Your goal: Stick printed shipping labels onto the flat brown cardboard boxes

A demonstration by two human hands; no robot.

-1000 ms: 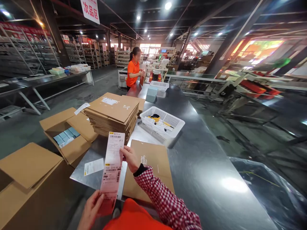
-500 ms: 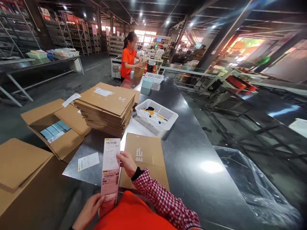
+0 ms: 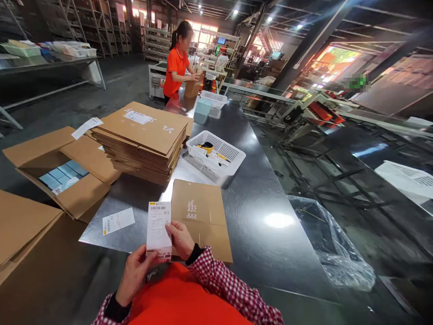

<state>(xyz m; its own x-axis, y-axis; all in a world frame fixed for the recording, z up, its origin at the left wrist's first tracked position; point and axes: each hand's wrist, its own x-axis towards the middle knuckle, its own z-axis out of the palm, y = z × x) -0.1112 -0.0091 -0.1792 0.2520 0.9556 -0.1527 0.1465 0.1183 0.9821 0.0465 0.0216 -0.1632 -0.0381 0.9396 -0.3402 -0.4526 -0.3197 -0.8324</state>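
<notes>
One printed slip, in the head view, is held over the near edge of the steel table, pinched by the left hand below and the right hand alongside. Folding looks partly done; the brown carton lies flat, not yet put together.

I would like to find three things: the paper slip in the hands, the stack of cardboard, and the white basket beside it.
Paper slip (image 3: 158, 231), head view: its printed face.
Stack of cardboard (image 3: 144, 132), head view: its top sheet.
White basket (image 3: 222, 145), head view: far inner wall.
</notes>
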